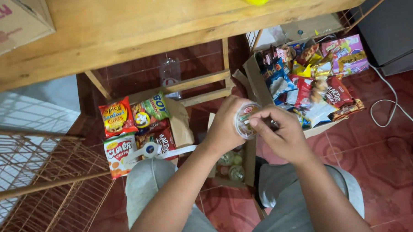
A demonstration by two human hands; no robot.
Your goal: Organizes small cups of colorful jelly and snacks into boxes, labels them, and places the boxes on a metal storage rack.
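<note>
Though half hidden by both hands, small round cup (244, 120).

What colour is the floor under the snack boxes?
The tiled floor is dark red, seen best in the head view, right of the snack box.

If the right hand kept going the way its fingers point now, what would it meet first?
The right hand points leftward, its fingers already on the small round clear cup that the left hand holds. So it would press into the cup first, then the left hand behind it, as far as depth can be judged.
</note>
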